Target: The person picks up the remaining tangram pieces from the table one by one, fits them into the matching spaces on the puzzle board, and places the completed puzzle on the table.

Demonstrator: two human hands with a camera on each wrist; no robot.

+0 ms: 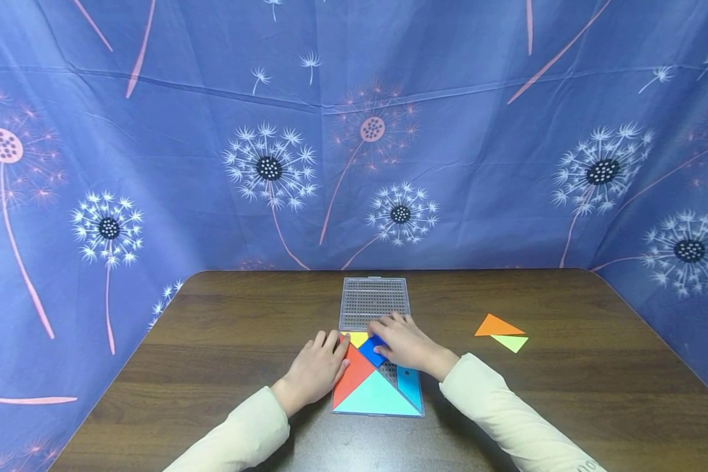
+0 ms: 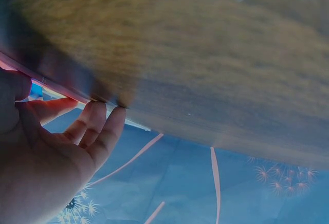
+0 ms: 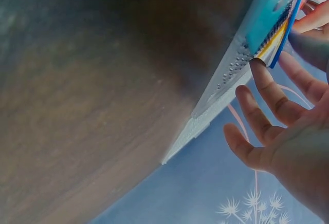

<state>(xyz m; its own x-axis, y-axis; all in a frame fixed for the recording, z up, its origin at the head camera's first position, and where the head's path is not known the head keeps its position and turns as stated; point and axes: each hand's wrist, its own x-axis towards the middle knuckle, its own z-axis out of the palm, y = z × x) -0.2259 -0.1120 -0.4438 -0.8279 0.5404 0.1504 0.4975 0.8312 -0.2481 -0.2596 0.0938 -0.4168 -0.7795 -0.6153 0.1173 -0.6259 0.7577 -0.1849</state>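
Observation:
My right hand (image 1: 405, 341) pinches a blue square tile (image 1: 370, 353) between thumb and fingers. In the right wrist view the blue tile (image 3: 286, 34) is tilted, its near part raised above the tray. The clear studded tray (image 1: 388, 372) holds a red triangle (image 1: 354, 375), a turquoise triangle (image 1: 379, 394), a light blue piece (image 1: 410, 385) and a yellow piece (image 1: 358, 338). At the tray's left edge rests my left hand (image 1: 315, 368), its thumb by the red triangle. The left wrist view shows its extended fingers (image 2: 110, 131) touching along that edge.
A hinged-looking clear lid (image 1: 373, 303) with a dotted grid lies flat behind the tray. Off to the right, an orange triangle (image 1: 498, 326) and a lime green triangle (image 1: 511, 342) lie on the brown wooden table (image 1: 259, 308). A blue dandelion-print cloth (image 1: 478, 216) hangs behind.

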